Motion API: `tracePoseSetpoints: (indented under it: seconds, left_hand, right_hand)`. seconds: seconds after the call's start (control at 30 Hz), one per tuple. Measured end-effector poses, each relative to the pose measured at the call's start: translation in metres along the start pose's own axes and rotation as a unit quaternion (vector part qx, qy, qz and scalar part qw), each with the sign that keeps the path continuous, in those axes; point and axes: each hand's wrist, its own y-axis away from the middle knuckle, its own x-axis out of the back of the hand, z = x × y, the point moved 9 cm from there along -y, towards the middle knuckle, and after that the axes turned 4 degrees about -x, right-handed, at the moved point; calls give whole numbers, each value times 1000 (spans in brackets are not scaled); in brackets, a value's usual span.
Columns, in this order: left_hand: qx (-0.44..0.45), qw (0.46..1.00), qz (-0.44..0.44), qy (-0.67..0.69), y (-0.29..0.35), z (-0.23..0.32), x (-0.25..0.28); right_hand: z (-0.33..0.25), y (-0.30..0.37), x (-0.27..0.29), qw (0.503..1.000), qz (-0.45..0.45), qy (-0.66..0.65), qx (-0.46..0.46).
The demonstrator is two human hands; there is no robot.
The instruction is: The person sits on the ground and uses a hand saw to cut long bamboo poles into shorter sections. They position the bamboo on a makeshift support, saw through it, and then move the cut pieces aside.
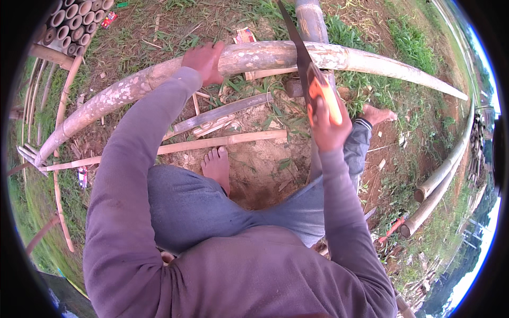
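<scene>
A long, thick bamboo pole (254,57) with pale blotches lies across in front of me. My left hand (205,61) grips it from above, left of its middle, with the fingers wrapped over its far side. My right hand (330,123) is closed around the orange handle of a hand saw (303,58). The saw's dark blade points away from me and crosses the pole to the right of my left hand. Whether its teeth have cut into the pole cannot be made out. Beneath the pole, another bamboo (312,24) runs away from me.
Near my bare feet lie a split bamboo strip (228,140) and a shorter grey bamboo piece (225,112), with sawdust around them. Stacked bamboo sections (74,24) stand at the far left. Two bamboo poles (432,185) lie on the right, near a red-handled tool (392,229).
</scene>
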Motion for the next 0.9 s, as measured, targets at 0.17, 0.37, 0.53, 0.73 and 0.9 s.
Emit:
tracePoseSetpoints:
  seconds: [0.17, 0.37, 0.53, 0.73, 0.9]
  left_hand:
    - [-2, 1000, -15, -11, -2, 1, 13]
    - [13, 999, 25, -31, 3, -8, 7]
    - [3, 999, 11, -30, -4, 7, 1]
    - [-17, 995, 76, -62, 4, 5, 15]
    - [19, 997, 28, -63, 5, -11, 3]
  right_hand:
    - [12, -52, -28, 999, 6, -1, 43]
    - [-1, 112, 60, 1000, -7, 6, 3]
    - [17, -20, -12, 998, 18, 24, 50]
    - [17, -26, -23, 999, 4, -37, 22]
    - [1, 127, 58, 999, -13, -24, -16]
